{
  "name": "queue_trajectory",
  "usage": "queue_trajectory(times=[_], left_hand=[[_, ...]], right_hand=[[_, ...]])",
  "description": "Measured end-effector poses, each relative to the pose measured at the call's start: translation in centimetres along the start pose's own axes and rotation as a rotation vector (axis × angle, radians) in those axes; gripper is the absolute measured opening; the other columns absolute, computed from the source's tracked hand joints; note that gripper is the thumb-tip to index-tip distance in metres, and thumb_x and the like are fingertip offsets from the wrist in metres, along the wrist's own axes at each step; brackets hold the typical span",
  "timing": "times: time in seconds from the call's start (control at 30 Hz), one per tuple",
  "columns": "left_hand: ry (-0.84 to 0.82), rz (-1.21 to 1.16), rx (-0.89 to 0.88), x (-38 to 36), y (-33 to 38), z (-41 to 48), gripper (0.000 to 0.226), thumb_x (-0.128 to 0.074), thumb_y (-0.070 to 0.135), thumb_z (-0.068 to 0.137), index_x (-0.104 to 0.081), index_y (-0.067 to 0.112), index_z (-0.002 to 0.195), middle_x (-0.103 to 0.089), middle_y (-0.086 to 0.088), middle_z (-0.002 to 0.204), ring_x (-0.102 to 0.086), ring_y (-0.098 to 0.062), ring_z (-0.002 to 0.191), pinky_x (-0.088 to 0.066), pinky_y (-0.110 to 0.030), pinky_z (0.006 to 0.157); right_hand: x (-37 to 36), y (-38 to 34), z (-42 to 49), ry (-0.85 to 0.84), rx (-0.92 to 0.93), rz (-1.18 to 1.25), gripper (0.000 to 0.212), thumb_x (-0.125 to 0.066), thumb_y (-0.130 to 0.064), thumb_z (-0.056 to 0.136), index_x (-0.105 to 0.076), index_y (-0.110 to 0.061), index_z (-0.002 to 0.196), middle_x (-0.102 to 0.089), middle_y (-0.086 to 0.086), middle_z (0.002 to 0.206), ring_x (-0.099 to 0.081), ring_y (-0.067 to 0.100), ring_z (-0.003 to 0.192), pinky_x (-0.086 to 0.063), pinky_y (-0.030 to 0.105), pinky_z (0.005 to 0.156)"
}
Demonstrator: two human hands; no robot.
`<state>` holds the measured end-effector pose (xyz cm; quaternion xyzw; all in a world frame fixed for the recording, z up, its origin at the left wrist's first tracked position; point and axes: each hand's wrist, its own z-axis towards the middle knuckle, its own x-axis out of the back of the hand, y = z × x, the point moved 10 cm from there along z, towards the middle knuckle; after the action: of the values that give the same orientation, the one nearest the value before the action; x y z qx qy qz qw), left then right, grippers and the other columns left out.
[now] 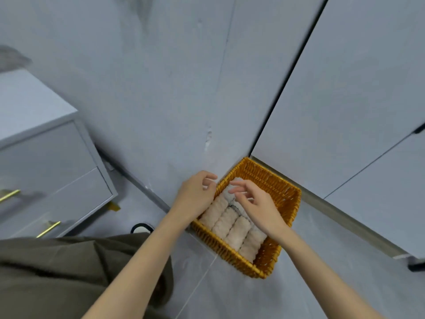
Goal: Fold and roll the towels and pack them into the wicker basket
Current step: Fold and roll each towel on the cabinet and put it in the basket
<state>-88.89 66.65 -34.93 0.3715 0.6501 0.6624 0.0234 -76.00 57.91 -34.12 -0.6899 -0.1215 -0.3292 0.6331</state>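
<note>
A yellow wicker basket (282, 199) stands on the grey floor in the corner by the wall. Several rolled cream towels (232, 229) lie side by side inside it, filling its left part. My left hand (195, 192) hovers over the basket's left rim with fingers loosely curled and holds nothing. My right hand (255, 203) hangs above the towels, fingers relaxed and spread, empty. It hides part of the far rolls.
A grey cabinet (53, 171) with gold handles (48, 229) stands at the left. Pale cupboard doors (345, 111) rise to the right of the basket. Olive cloth (57, 272) of my clothing fills the lower left. A dark ring-shaped thing (141, 226) lies on the floor.
</note>
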Motion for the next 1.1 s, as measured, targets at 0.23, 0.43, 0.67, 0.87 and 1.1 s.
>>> queue_trajectory(times=[0.23,0.43,0.67,0.87,1.1], left_hand=[[0.165,-0.068,-0.053,9.6,2.1,-4.3,0.018,-0.052,0.022,0.095,-0.06,0.029,0.11,-0.066,0.009,0.105,-0.06,-0.009,0.098,-0.045,-0.02,0.079],[0.374,-0.118,-0.08,21.1,2.7,-9.9,0.019,-0.053,0.015,0.094,-0.061,0.024,0.11,-0.067,0.006,0.105,-0.061,-0.008,0.094,-0.044,-0.011,0.075],[0.647,-0.045,-0.048,34.3,2.2,-17.1,0.02,-0.054,0.019,0.092,-0.063,0.029,0.107,-0.068,0.011,0.103,-0.062,-0.008,0.093,-0.047,-0.024,0.076],[0.802,0.0,0.065,42.4,-1.1,-21.5,0.02,-0.053,0.021,0.093,-0.06,0.03,0.109,-0.067,0.01,0.106,-0.061,-0.012,0.096,-0.045,-0.026,0.078],[0.871,0.105,0.207,47.2,-6.9,-21.8,0.028,-0.052,0.019,0.095,-0.055,0.022,0.123,-0.061,0.004,0.122,-0.057,-0.012,0.099,-0.042,-0.023,0.081]], right_hand=[[-1.4,-12.4,-1.6,-0.136,0.195,0.027,0.026,-0.052,-0.015,0.097,-0.06,-0.024,0.12,-0.069,-0.013,0.103,-0.063,0.01,0.087,-0.052,0.028,0.081],[-4.8,-22.4,-0.9,-0.227,0.357,0.055,0.026,-0.052,-0.018,0.097,-0.059,-0.03,0.119,-0.069,-0.015,0.102,-0.065,0.006,0.091,-0.053,0.027,0.085],[-10.9,-32.5,1.9,-0.315,0.472,0.151,0.026,-0.052,-0.01,0.095,-0.062,-0.023,0.114,-0.07,-0.008,0.1,-0.065,0.012,0.083,-0.048,0.013,0.074],[-17.7,-39.5,4.9,-0.416,0.543,0.144,0.023,-0.053,-0.014,0.093,-0.062,-0.026,0.111,-0.069,-0.009,0.1,-0.065,0.017,0.083,-0.05,0.019,0.075],[-26.8,-42.4,9.8,-0.449,0.597,-0.07,0.031,-0.051,-0.021,0.096,-0.055,-0.024,0.126,-0.057,-0.01,0.125,-0.058,0.012,0.1,-0.041,0.021,0.085]])
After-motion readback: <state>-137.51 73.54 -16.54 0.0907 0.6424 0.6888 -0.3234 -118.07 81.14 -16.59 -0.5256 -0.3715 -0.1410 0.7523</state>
